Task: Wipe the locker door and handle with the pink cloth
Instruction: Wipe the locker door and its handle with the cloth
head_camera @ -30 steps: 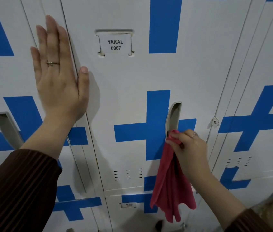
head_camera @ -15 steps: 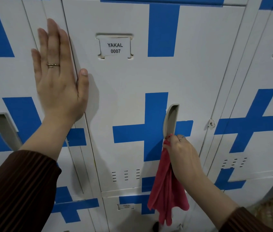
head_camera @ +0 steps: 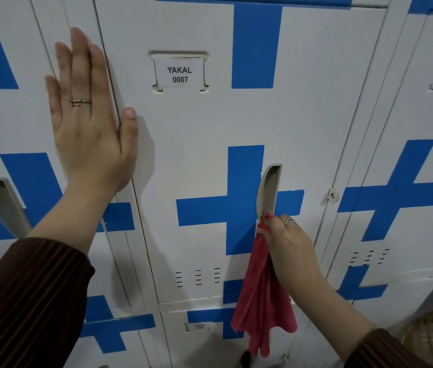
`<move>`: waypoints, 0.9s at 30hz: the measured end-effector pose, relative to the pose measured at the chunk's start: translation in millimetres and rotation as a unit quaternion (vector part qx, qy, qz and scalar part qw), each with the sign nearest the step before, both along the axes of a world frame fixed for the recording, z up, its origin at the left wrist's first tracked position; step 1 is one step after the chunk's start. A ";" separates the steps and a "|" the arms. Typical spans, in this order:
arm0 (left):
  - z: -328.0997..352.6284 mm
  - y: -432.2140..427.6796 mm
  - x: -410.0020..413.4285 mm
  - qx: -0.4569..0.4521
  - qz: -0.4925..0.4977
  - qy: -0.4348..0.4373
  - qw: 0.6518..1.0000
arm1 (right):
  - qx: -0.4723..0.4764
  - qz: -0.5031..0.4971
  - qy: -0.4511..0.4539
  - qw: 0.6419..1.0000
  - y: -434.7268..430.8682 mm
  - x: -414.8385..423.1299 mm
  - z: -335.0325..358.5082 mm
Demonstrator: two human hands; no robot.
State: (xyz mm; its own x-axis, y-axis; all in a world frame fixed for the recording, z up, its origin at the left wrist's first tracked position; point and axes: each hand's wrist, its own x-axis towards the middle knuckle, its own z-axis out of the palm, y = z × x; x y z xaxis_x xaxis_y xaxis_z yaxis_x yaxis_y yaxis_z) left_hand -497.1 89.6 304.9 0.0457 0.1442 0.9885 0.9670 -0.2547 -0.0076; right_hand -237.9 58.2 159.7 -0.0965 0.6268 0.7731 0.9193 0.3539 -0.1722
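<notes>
Here, pink cloth [head_camera: 260, 296] (limp) at handle [head_camera: 267, 192].

Locker door [head_camera: 210, 134] (label [head_camera: 180, 74] YAKAL 0007)

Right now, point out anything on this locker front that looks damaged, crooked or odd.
Nothing serious. The label holder on the locker door shows dark, grimy marks at its lower corners, and the blue cross has a slightly ragged edge beside the top of the handle. No dents or spills show.
</notes>
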 end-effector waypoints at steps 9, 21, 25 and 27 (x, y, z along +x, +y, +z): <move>0.2 -1.1 -0.4 0.004 -0.006 -0.001 1.000 | -0.008 -0.014 0.190 0.982 -13.2 17.7 -12.0; 0.2 -0.7 0.1 0.007 0.000 0.001 1.000 | 0.091 0.037 0.150 0.984 2.6 10.2 -13.0; -0.5 -0.4 -0.2 0.005 0.005 0.000 1.000 | 0.072 0.059 0.167 0.981 -3.8 9.9 -26.4; -0.6 -0.1 0.2 0.006 0.008 0.005 1.000 | 0.125 0.044 0.147 0.980 1.5 9.1 -8.5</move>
State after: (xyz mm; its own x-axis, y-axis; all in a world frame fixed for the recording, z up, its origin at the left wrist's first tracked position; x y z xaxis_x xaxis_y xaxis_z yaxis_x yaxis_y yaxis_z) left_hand -496.9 89.6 304.3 0.0532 0.1324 0.9898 0.9708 -0.2392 -0.0202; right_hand -228.8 59.7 151.2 0.1070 0.4140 0.9040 0.8069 0.4950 -0.3222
